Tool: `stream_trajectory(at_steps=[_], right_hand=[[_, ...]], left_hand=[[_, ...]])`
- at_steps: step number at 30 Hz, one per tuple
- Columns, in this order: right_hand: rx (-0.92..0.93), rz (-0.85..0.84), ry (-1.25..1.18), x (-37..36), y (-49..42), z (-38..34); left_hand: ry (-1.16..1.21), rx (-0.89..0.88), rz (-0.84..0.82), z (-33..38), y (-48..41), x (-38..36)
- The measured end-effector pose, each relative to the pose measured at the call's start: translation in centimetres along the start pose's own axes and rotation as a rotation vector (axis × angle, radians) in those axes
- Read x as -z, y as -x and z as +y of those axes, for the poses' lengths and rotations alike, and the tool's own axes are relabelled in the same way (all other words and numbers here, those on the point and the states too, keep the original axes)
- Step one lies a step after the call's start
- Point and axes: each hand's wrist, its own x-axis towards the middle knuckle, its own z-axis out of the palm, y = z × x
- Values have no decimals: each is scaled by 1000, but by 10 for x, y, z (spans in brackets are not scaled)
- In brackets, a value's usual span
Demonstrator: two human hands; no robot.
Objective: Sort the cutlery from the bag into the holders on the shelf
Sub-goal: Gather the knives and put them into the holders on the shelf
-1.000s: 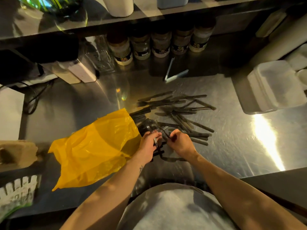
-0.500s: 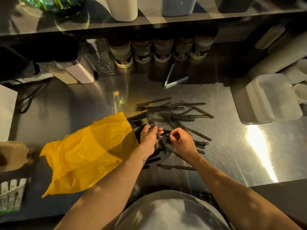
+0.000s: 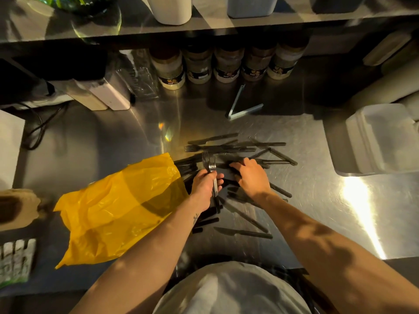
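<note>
The stainless-steel desk point(image 3: 317, 211) was scuffed and carried a strong glare at its right. Dark cutlery point(image 3: 240, 149) lay scattered at its centre, spilling from the mouth of a yellow bag point(image 3: 118, 207) lying to the left. The left hand point(image 3: 205, 189) gripped a few forks point(image 3: 209, 164), fingers point(image 3: 218, 177) curled round the handles, tines pointing away from the person. The right hand point(image 3: 250, 177) rested on the pile, fingers straight and slightly spread. Five jars point(image 3: 226, 64) stood under the shelf point(image 3: 136, 26), which carried holders point(image 3: 170, 10). A foam box point(image 3: 374, 137) sat at the right.
</note>
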Motion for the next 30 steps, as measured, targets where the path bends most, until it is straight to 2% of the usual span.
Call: stream_trajectory(at_steps=[4, 8, 14, 19, 21, 25, 30], right_hand=[[2, 4, -6, -1, -9, -1], [82, 38, 32, 6, -16, 0], [118, 183, -122, 24, -20, -2], [142, 272, -238, 48, -22, -14], [95, 260, -386, 52, -24, -23], [-82, 158, -850, 58, -34, -53], [-115, 87, -1063, 43, -48, -67]], left_hand=[[-13, -3, 3, -1, -2, -1], [-37, -20, -8, -2, -3, 0], [-88, -64, -23, 4, -2, -3], [-26, -49, -29, 19, 4, -4], [5, -49, -51, 24, 3, -3], [43, -33, -61, 37, 5, 3], [93, -20, -97, 39, 7, 11]])
